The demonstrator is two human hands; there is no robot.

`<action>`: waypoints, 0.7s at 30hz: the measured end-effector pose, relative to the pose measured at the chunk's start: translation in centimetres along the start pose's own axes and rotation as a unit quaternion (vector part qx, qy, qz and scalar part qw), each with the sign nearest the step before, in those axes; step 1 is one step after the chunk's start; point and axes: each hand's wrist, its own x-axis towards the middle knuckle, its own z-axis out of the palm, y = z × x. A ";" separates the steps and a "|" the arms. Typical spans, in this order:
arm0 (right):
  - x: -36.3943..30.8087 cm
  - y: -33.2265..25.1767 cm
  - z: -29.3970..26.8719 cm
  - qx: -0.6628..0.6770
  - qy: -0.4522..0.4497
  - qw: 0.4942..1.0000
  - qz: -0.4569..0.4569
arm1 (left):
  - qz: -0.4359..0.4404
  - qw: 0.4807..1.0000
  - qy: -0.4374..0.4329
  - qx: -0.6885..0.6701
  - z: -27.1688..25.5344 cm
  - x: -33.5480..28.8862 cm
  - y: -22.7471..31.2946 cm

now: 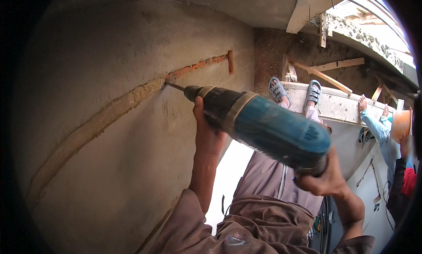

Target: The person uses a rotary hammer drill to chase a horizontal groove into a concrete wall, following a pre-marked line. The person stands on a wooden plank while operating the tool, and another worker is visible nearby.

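A blue and black rotary hammer drill (277, 124) is held slantwise across the middle of the view by both my hands. My left hand (209, 133) is closed round the underside of its black front end. At the rear, my right hand (323, 177) grips the handle, partly hidden by the drill body. The thin metal drill bit (176, 86) has its tip against the grey wall (118, 153), at the lower edge of a long groove. Red brick (198, 68) shows in the groove's right part; its left part (105, 109) is wider and tan.
My sandaled feet (313, 93) stand on a pale plank (338, 106). At the right, another person's bare foot (362, 103) rests on it, near an orange round object (401, 124). Loose wooden strips (325, 78) lie beyond. A thin cable (387, 205) hangs at lower right.
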 end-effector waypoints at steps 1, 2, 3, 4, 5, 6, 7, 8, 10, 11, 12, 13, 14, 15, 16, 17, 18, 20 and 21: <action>0.3 0.1 0.6 0.005 -0.019 1.000 -0.016 | -0.007 1.000 -0.003 0.005 -0.5 -0.2 0.1; 0.9 0.5 0.7 -0.072 -0.062 0.986 -0.137 | -0.006 1.000 -0.003 0.011 -1.1 -0.2 0.3; 0.4 1.2 1.4 -0.062 -0.054 0.987 -0.135 | -0.017 1.000 0.025 0.002 -1.5 -0.6 0.4; -0.6 2.2 2.4 -0.054 -0.040 0.989 -0.133 | -0.025 0.999 -0.034 0.005 -2.2 -0.8 0.5; -1.6 3.1 3.5 -0.030 -0.030 0.991 -0.128 | -0.035 0.995 -0.094 0.007 -3.2 -1.1 0.5; -2.2 4.4 4.4 -0.008 -0.026 0.991 -0.129 | -0.035 0.988 -0.152 0.009 -3.8 -1.6 0.4; -2.8 5.4 5.3 -0.014 -0.019 0.990 -0.141 | -0.050 0.995 -0.038 0.082 -2.3 -2.6 0.7; -3.4 6.1 5.7 -0.003 -0.024 0.991 -0.130 | -0.050 0.994 -0.040 0.091 -3.1 -2.6 0.5; -4.2 6.4 6.5 0.019 -0.031 0.994 -0.106 | -0.055 0.991 -0.046 0.110 -5.2 -2.5 0.5; -4.2 6.2 6.3 0.013 -0.019 0.992 -0.123 | -0.051 0.992 -0.029 0.111 -5.2 -2.7 0.4; -4.3 6.1 5.9 0.021 -0.023 0.992 -0.120 | -0.047 0.993 -0.010 0.110 -4.2 -3.3 0.4; -4.4 6.0 5.3 0.030 -0.027 0.993 -0.115 | -0.043 0.993 0.009 0.108 -3.3 -3.9 0.5; -4.6 5.9 4.7 0.037 -0.032 0.993 -0.111 | -0.045 0.994 0.002 0.103 -2.9 -4.4 0.5; -4.8 5.6 4.3 0.022 -0.030 0.993 -0.116 | -0.046 0.994 -0.010 0.096 -2.5 -4.5 0.5; -4.9 5.3 4.0 0.016 -0.029 0.992 -0.122 | -0.046 0.995 -0.021 0.088 -2.1 -4.6 0.5; -5.0 5.1 3.7 0.010 -0.028 0.991 -0.128 | -0.036 0.995 -0.011 0.092 -1.6 -4.7 0.4; -5.0 4.8 3.6 0.005 -0.030 0.991 -0.133 | -0.025 0.995 0.001 0.096 -1.2 -4.9 0.5; -4.7 4.0 3.3 -0.021 -0.029 0.989 -0.143 | -0.008 0.994 0.019 0.104 -1.1 -4.8 0.6; -4.6 3.7 3.3 -0.034 -0.027 0.988 -0.147 | -0.003 0.994 0.025 0.107 -1.2 -4.6 0.7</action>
